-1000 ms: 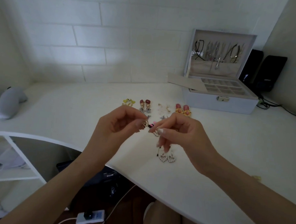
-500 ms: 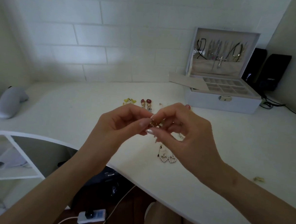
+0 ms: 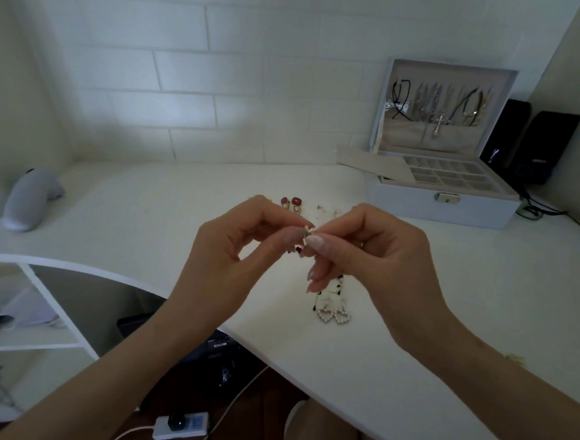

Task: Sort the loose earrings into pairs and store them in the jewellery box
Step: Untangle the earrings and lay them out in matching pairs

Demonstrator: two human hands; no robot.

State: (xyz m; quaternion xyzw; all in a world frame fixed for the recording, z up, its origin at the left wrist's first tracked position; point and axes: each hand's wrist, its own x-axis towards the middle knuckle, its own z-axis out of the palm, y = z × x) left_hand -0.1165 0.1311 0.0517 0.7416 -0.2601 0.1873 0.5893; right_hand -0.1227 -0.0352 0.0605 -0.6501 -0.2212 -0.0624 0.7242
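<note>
Above the middle of the table (image 3: 448, 286), the left hand (image 3: 231, 253) and right hand (image 3: 378, 260) meet fingertip to fingertip. Each pinches the same small earring (image 3: 306, 233) between thumb and forefinger, while the other fingers curl loosely; the earring is too small to make out its shape. On the table under the right hand, near the front edge, a pair of heart earrings (image 3: 333, 316) lies side by side, touching. Beyond the left hand a pair of red earrings (image 3: 292, 202) lies toward the back edge. The jewellery box (image 3: 420, 203) stands at the back right corner with its lid upright, necklaces (image 3: 439, 106) hanging inside the lid and its tray of small compartments uncovered. Two black speakers (image 3: 530, 144) stand just behind it.
</note>
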